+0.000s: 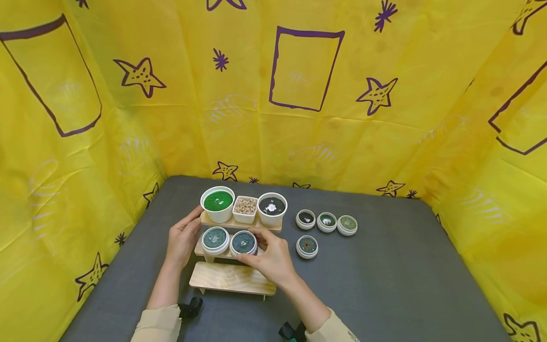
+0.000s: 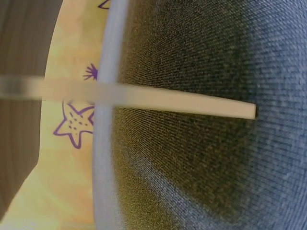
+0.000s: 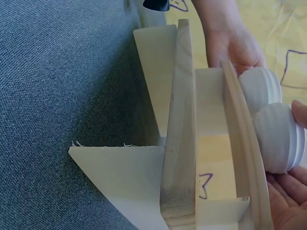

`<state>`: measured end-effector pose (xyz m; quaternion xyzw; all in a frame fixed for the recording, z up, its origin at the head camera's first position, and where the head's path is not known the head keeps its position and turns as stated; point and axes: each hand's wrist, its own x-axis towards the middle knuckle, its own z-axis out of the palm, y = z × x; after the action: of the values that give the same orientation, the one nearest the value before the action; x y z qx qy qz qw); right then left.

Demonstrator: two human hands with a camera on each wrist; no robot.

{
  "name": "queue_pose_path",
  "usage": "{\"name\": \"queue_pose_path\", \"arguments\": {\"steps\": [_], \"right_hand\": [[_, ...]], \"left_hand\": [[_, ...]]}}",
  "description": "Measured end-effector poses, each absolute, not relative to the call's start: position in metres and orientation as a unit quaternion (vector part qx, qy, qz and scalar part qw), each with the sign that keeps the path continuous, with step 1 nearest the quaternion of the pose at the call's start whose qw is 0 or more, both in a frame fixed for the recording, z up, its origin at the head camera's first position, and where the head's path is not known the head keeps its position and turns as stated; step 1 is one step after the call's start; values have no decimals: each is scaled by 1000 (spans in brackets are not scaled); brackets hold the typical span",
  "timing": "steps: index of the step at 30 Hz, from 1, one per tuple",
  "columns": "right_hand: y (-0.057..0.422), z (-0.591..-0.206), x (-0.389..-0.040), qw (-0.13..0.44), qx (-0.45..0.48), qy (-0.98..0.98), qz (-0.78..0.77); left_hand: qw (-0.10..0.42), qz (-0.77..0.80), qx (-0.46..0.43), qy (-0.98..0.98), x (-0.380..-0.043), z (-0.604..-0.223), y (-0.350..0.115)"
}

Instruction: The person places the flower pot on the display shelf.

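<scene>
A three-tier wooden stand [image 1: 231,278] is in front of me in the head view. On its middle tier sit two small white ribbed cups with speckled blue-green tops, a left cup [image 1: 215,240] and a right cup [image 1: 243,243]. My right hand [image 1: 273,256] pinches the right cup between thumb and fingers; in the right wrist view the cups [image 3: 276,139] stand side by side. My left hand [image 1: 182,240] holds the left end of the top tier, beside a large green-topped cup [image 1: 218,202]. Its fingertips are partly hidden behind the stand.
The top tier also bears a square dish of beige bits [image 1: 245,209] and a large dark-topped cup [image 1: 272,208]. Right of the stand, several small cups [image 1: 326,222] are on the grey table [image 1: 384,275]. A patterned yellow curtain [image 1: 316,137] surrounds the table.
</scene>
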<state>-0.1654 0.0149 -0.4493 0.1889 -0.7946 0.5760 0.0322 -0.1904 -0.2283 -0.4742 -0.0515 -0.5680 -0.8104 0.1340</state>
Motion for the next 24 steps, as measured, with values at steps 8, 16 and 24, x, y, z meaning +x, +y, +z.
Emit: {"name": "queue_pose_path", "arguments": {"steps": [8,16,24], "right_hand": [[14,-449,-165,35,185,-796,575],[13,-449,-164,40,183,-798,573],[12,-450,-164,45,186,-799,570]], "left_hand": [[136,-811,-57,-566,-191,-474,-228],[139,-814,-62,-561,-191,-475,-227],[141,-813,-61,-562,-192,-477,-227]]}}
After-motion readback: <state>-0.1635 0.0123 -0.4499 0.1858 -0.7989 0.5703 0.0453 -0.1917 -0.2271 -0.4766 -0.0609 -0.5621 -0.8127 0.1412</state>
